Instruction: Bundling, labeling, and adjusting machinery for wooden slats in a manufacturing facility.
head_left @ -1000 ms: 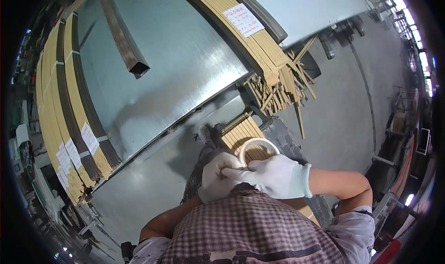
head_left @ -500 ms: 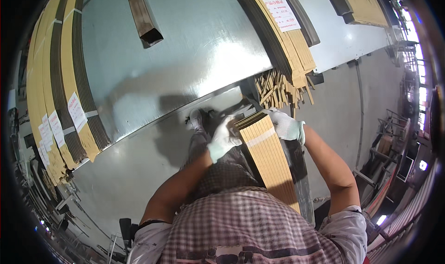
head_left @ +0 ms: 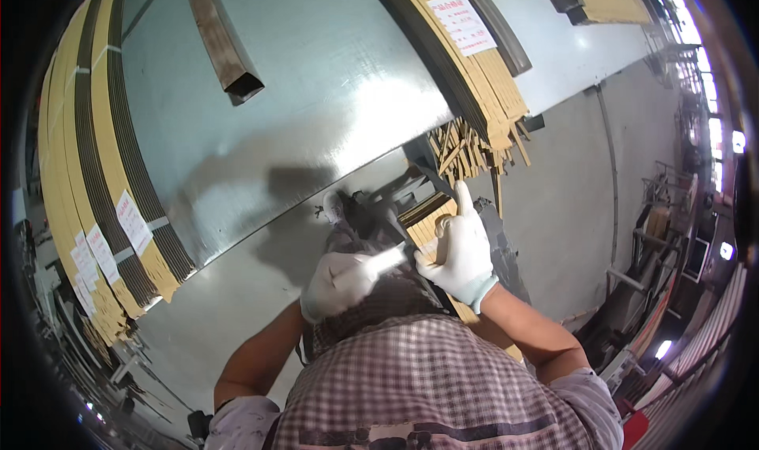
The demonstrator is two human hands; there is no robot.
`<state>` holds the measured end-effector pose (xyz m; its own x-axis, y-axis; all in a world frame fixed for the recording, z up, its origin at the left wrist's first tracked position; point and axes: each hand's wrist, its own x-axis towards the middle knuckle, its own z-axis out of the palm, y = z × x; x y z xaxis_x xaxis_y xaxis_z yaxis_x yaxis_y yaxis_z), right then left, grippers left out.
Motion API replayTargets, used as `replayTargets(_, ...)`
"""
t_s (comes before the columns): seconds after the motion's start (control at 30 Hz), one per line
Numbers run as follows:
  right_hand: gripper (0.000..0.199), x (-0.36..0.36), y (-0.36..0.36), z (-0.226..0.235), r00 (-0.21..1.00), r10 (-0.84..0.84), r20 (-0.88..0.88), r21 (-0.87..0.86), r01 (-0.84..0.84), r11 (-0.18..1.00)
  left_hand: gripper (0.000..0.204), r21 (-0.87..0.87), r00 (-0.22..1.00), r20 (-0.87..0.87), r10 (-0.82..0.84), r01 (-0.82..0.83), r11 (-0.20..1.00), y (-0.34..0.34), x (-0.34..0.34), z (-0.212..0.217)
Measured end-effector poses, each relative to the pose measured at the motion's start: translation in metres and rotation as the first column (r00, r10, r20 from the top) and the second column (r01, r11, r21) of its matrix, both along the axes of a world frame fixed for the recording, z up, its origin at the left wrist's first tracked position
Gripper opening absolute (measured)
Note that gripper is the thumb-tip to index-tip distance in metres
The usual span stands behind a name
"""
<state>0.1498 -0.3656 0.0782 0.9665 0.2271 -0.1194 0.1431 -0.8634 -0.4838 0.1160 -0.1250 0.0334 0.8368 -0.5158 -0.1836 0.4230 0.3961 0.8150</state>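
In front of my body stands a long bundle of tan-faced, dark-edged strips (head_left: 421, 232), its upper end toward the table. Across it lies my gloved right hand (head_left: 462, 254), index finger stretched toward the table and thumb apart, the other fingers bent at the bundle's face. My gloved left hand (head_left: 341, 282) is left of the bundle, slightly blurred, with its fingers curled. A short white strip (head_left: 387, 259) reaches from it toward the bundle; blur hides whether it is tape. My right hand covers much of the bundle's middle.
A grey metal-topped table (head_left: 277, 134) spans ahead. It bears a brown square tube (head_left: 224, 43), banded tan and dark bundles (head_left: 103, 149) at left, and a labelled bundle (head_left: 451, 62) at right. Short tan sticks (head_left: 466, 149) pile by its near edge. Racks (head_left: 660, 221) stand at right.
Both hands have left the bundle's top corners. My left hand has moved left and nearer my body; my right hand has come across the bundle's face. The bundle's white band no longer shows.
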Motion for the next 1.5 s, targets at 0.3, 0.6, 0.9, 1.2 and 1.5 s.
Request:
replayTargets(0.3,0.094,0.059,-0.029,0.104,0.853,0.504,-0.132,0.089,-0.496,0.863,0.028,0.595,0.927,0.372,-0.043,-0.203,0.777,-0.116,0.04,0.023)
replayTargets(0.6,0.02,0.09,-0.028,0.043,0.777,0.315,-0.545,-0.377,-0.563,0.736,0.102,0.917,0.827,0.333,-0.452,-0.174,0.358,-0.117,0.061,0.02)
replayTargets(0.9,0.024,0.032,-0.128,0.019,0.986,-0.046,-0.161,-0.086,0.033,0.996,0.066,0.819,0.36,0.505,-0.785,-0.488,0.303,-0.167,0.031,0.023)
replayTargets(1.2,0.055,-0.347,-0.123,0.071,0.845,-0.081,-0.528,0.845,0.514,-0.149,0.062,0.849,0.017,0.472,-0.881,0.262,0.459,-0.354,-0.2,-0.009)
replayTargets(1.5,0.074,-0.67,-0.188,0.115,0.047,-0.987,-0.153,0.988,-0.011,-0.154,0.084,0.693,-0.059,0.644,-0.763,0.468,0.549,-0.147,-0.158,0.101)
